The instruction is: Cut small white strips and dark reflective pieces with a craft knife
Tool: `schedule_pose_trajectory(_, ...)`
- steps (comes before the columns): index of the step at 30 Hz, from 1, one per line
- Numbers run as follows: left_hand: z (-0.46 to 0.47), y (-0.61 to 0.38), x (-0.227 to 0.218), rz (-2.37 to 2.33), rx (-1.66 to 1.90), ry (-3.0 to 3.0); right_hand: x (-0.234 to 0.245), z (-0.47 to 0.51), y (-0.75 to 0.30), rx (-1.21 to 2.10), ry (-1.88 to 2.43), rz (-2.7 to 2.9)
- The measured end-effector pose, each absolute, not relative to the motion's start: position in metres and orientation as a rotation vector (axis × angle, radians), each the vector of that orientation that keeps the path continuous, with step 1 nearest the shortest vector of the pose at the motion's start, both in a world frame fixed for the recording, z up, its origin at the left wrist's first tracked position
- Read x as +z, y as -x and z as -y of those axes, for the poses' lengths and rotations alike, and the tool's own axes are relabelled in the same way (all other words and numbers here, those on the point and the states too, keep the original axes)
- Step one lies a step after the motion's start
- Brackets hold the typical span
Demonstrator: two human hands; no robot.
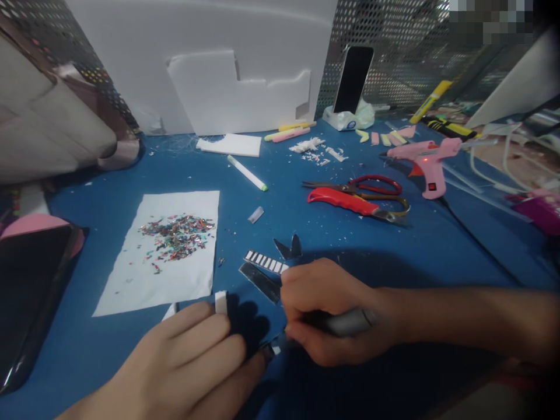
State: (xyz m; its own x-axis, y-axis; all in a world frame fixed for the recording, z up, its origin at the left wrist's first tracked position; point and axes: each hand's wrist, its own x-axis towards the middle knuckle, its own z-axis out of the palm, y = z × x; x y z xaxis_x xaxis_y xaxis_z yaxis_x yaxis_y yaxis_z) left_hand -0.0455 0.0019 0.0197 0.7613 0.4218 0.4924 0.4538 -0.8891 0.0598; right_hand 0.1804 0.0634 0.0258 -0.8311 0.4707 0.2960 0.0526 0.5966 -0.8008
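Note:
My right hand [330,312] is closed around a grey marker [350,322], its tip pointing left and down toward my left hand. With curled fingers, my left hand [188,361] grips a small black-and-white piece [275,349] at its fingertips, partly hidden. A short white strip [221,302] sticks up by the left knuckles. Just above the right hand lie a black-and-white striped strip [266,262], a dark strip [261,282] and two dark leaf-shaped pieces [289,248]. The right hand covers the near ends of both strips.
White paper [118,280] holds colourful bits [181,236]. Red-handled cutter [341,200], scissors [380,185] and a pink glue gun [431,160] with trailing cord lie right. A pale marker [247,173] lies mid-table; a phone [354,79] stands behind, and a dark phone-like device [32,291] lies left.

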Motion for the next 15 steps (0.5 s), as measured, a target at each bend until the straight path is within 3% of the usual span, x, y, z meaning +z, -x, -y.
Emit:
schedule_pose_trajectory(11,-0.0025,0.0451,0.0225,0.751,-0.775,2.880,0.0256,-0.0635,-0.1801,1.257,0.349,2.313)
schedule_pose_trajectory(15,0.0026,0.0499,0.0193,0.717,-0.788,2.850,0.0280,-0.0655,-0.1852,1.388,0.507,2.144)
